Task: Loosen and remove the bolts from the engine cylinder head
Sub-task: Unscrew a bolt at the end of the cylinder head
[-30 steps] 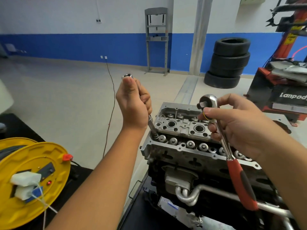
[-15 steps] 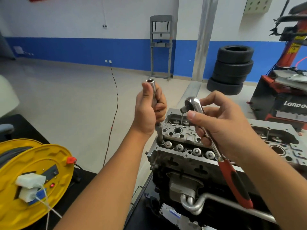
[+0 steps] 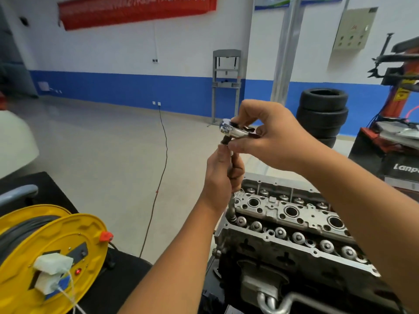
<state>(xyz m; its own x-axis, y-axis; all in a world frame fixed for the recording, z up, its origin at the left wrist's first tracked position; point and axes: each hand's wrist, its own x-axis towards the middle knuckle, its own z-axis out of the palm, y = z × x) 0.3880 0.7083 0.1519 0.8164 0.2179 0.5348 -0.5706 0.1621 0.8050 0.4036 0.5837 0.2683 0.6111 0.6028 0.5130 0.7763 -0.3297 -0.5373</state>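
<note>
Left hand [image 3: 223,175] gripping extension bar [image 3: 231,206] on cylinder head [image 3: 281,214], right hand [image 3: 269,134] gripping ratchet [image 3: 233,130]

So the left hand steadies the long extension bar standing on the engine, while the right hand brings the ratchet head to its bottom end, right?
Not the bottom end. The head view shows the right hand holding the ratchet head at the top end of the extension bar, which the left hand grips above the engine.

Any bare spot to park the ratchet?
Dark bench top between cable reel and engine shows bare. Head deck is crowded with valves and bores. Left hand on the extension and right hand on the ratchet fill the space above.
</note>
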